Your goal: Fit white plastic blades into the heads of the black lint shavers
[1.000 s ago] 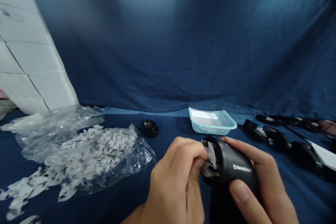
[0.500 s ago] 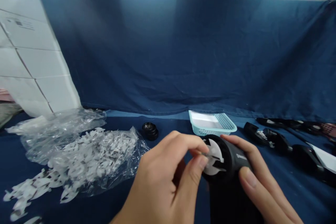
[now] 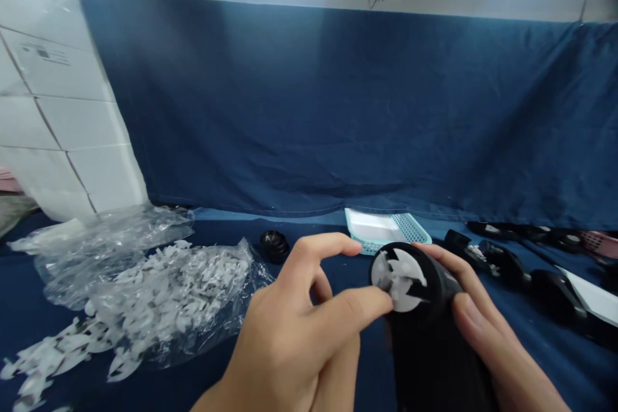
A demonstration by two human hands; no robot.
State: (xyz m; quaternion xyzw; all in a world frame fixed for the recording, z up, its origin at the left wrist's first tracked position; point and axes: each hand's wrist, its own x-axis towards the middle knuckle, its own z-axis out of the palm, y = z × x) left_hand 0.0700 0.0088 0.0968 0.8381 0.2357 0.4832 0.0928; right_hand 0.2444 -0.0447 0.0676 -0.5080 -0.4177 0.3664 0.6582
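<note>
Right now, the right hand [image 3: 490, 335] is clamped around a black cylindrical housing [image 3: 429, 354], holding it close with its round end tilted up toward the view. Seated in that end is 1 white 3-armed plastic rotor [image 3: 400, 278], and the left hand [image 3: 284, 328] rests its thumb on the rotor's edge, with the index finger lifted apart. So 1 rotor sits in place, while many white plastic pieces [image 3: 164, 290] lie heaped on the desk [image 3: 309, 224], spilling from a clear plastic bag [image 3: 226, 270]. Beyond them are a black ring [image 3: 274, 246] and a teal basket [image 3: 410, 228]. More black housings [image 3: 505, 264] lie at right, some with white bits showing, before a blue cloth [image 3: 309, 109].
</note>
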